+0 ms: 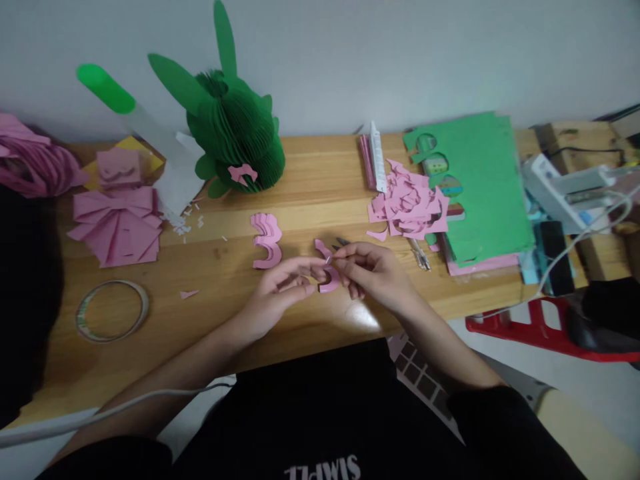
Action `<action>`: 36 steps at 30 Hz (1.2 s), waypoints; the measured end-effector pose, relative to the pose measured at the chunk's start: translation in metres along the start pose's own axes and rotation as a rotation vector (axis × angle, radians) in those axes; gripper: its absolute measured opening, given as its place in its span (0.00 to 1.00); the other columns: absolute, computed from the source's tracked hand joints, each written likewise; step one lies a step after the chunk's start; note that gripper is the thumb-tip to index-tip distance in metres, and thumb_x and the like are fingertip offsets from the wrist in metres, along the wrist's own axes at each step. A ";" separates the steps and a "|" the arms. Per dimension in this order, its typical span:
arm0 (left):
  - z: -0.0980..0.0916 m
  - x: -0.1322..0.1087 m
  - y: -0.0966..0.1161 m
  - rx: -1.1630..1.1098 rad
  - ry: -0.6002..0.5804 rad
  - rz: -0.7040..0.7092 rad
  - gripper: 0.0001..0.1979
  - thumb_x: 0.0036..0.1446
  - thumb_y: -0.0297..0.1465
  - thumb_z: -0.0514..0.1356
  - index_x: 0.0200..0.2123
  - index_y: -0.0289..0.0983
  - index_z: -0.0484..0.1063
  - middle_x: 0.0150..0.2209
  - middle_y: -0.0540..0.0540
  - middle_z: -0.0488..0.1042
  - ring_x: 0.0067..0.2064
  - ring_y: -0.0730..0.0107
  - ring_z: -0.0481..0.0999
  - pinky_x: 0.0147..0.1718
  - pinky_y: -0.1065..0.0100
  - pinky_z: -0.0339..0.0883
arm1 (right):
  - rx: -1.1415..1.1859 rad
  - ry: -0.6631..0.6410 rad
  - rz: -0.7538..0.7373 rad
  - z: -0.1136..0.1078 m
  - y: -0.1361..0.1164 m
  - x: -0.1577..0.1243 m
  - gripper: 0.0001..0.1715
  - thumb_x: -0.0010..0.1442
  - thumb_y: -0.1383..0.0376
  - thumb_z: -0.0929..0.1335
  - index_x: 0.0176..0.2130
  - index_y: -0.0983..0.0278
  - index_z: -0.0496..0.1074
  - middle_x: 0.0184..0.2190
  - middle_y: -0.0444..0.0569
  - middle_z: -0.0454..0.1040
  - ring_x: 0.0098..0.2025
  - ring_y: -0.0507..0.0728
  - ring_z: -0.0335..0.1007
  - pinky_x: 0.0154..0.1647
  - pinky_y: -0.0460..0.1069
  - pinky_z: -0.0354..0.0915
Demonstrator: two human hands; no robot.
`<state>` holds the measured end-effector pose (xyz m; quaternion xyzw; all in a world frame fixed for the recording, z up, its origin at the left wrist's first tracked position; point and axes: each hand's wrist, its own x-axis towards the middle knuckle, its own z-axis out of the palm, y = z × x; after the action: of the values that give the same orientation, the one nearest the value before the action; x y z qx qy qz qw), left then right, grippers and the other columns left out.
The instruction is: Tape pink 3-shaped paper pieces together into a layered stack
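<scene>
Near the table's front edge, a pink paper cutout [329, 285] shaped like a 3 lies between my two hands. My right hand [373, 270] is closed, its thumb and index finger pinching a small white strip [328, 260] above the cutout. My left hand [283, 290] has its thumb and fingers apart, with the index fingertip close to the strip. Dark pointed tips [341, 242] of a tool show just beyond my right fingers; the rest of it is hidden. Left of the cutout is a stack of similar pink cutouts [267, 241].
A green honeycomb paper figure [235, 133] stands at the back. Pink paper scraps [410, 203] and green sheets [493, 193] lie to the right. On the left are a tape roll [143, 303], a pink folded paper bow [120, 223] and white bits [181, 224].
</scene>
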<state>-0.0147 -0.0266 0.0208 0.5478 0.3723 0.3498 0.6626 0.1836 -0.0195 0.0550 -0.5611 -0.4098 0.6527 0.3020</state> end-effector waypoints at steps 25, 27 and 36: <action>0.001 0.005 0.003 -0.271 -0.024 -0.182 0.11 0.56 0.26 0.61 0.42 0.37 0.77 0.36 0.44 0.80 0.38 0.64 0.79 0.34 0.62 0.73 | -0.110 -0.058 -0.022 0.000 -0.006 -0.002 0.08 0.54 0.62 0.70 0.30 0.64 0.69 0.21 0.41 0.72 0.18 0.46 0.63 0.18 0.43 0.62; 0.000 0.005 0.002 -0.274 -0.021 -0.176 0.11 0.56 0.26 0.60 0.43 0.37 0.77 0.37 0.43 0.80 0.37 0.64 0.79 0.34 0.62 0.74 | -0.092 -0.070 -0.002 0.000 -0.004 -0.002 0.08 0.55 0.62 0.71 0.30 0.64 0.69 0.21 0.41 0.71 0.18 0.46 0.64 0.17 0.43 0.62; 0.001 0.003 0.000 0.765 0.163 0.327 0.11 0.60 0.22 0.54 0.43 0.35 0.74 0.42 0.41 0.76 0.44 0.61 0.76 0.44 0.58 0.72 | -0.110 -0.021 0.094 0.000 -0.010 0.017 0.11 0.55 0.62 0.71 0.26 0.65 0.69 0.16 0.40 0.70 0.15 0.45 0.60 0.16 0.42 0.57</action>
<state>-0.0123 -0.0248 0.0205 0.7764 0.4348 0.3291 0.3159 0.1797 -0.0002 0.0554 -0.5886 -0.4217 0.6484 0.2354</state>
